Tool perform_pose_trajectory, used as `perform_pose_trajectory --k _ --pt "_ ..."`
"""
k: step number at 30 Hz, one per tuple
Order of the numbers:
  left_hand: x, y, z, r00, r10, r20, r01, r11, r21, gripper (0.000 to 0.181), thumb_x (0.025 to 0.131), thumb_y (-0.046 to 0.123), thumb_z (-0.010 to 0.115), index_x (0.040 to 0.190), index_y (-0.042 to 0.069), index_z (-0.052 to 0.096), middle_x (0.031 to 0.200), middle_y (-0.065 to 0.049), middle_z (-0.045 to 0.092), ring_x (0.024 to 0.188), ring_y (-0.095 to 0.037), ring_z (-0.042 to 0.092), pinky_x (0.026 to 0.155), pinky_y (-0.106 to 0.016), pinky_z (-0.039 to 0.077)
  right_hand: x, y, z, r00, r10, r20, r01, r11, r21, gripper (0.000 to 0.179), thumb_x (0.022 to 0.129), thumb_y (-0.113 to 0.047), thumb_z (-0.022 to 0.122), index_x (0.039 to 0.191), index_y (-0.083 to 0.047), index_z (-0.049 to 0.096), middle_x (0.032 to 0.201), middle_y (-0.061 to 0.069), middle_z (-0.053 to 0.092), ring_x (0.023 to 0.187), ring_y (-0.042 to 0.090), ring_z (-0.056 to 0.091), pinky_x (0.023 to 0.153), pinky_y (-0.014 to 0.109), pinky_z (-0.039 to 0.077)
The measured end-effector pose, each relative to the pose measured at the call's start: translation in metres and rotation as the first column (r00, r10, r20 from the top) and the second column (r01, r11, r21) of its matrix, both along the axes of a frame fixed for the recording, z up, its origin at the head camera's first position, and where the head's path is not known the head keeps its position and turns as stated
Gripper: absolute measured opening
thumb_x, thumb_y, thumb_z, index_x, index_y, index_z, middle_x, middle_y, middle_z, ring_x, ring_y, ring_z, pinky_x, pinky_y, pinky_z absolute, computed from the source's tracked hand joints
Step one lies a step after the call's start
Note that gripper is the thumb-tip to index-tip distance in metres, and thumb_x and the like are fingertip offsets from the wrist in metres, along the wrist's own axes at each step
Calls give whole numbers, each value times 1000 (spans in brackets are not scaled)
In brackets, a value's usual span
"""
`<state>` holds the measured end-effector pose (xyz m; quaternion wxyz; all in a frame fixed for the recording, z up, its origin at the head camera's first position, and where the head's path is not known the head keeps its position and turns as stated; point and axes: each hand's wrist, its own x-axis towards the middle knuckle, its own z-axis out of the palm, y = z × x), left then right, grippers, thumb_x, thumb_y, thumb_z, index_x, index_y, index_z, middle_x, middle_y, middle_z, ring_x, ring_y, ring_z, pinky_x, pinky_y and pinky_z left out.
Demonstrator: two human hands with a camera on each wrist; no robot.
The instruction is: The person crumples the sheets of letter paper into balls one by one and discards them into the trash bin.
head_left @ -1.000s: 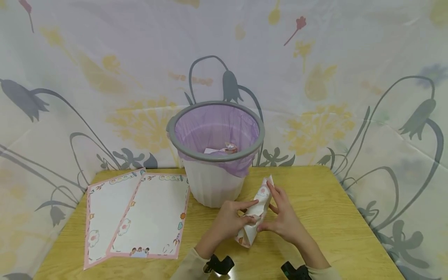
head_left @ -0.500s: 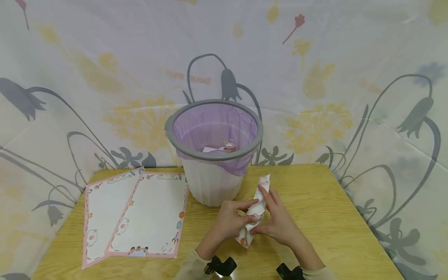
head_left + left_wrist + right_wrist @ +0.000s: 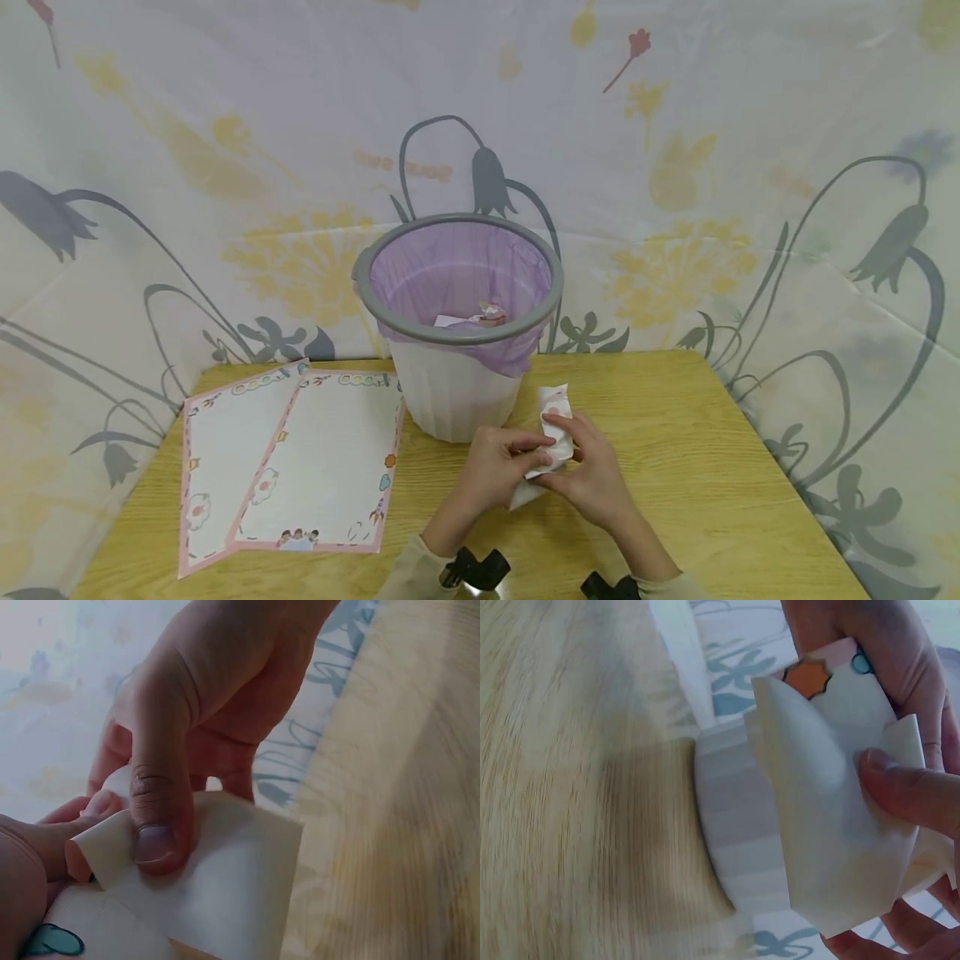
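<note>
A sheet of white paper with a pink printed border (image 3: 555, 402) is folded into a crumpled narrow bundle, held between both hands above the table. My left hand (image 3: 489, 468) pinches its lower left side with thumb and fingers. On the other side my right hand (image 3: 596, 475) grips the upper part, fingers curled round it. In the left wrist view, the right thumb presses on a loose flap of the paper (image 3: 240, 892). The right wrist view shows the paper's folded back (image 3: 817, 795) and a printed orange shape at one corner. Parts of the fingers are hidden behind the paper.
A white bin (image 3: 457, 392) with a grey rim and purple liner stands behind the hands, with a few wrapped or crumpled scraps (image 3: 491, 315) inside. Two overlapping bordered sheets (image 3: 315, 467) lie at the left of the wooden table (image 3: 720, 467). A flowered cloth (image 3: 675, 108) hangs behind.
The paper has become shorter and more compact as the hands fold it. My right hand has shifted slightly left, closer to the left hand. The bin and flat sheets stay in place.
</note>
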<state>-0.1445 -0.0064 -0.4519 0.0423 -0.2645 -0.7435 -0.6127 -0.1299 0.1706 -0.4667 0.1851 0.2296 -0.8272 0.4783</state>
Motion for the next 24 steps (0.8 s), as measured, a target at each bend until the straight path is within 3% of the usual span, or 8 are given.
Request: perform_pose_trajectory --k 5,12,18,20,24 --pt "-2 0 3 998 26 -60 -29 998 -58 14 81 13 82 94 7 81 88 -2 76 77 -6 69 67 -19 55 0 -4 -3 998 -56 -28 56 998 -2 74 55 -1 96 123 -4 67 105 10 64 77 9 47 55 28 54" --pt "-2 1 0 987 27 -160 -44 993 -107 19 84 18 80 100 8 79 95 -2 76 90 -6 69 78 -19 54 3 -3 2 994 -114 7 114 994 -5 67 59 -2 94 121 -7 69 103 3 65 78 8 51 61 27 57" --pt "-4 2 -3 949 99 -299 -157 972 -176 28 79 23 85 102 10 78 105 0 75 98 -13 67 87 -27 51 6 0 -3 991 -131 30 132 990 -40 63 58 8 91 117 1 69 100 10 65 82 8 59 61 25 58" --pt "-5 0 -5 947 113 -302 -178 964 -197 32 78 24 86 105 11 77 112 -1 73 105 -17 65 92 -32 49 7 1 -5 990 -137 20 138 989 -45 62 55 11 90 113 2 70 98 11 65 82 7 59 59 24 57" --pt "-4 -4 -10 968 92 -233 -148 961 -232 38 80 25 85 114 11 74 125 -2 68 117 -21 60 100 -37 46 9 2 -8 990 -140 -7 139 990 -31 54 56 9 90 106 -1 73 96 9 69 79 5 58 56 21 55"
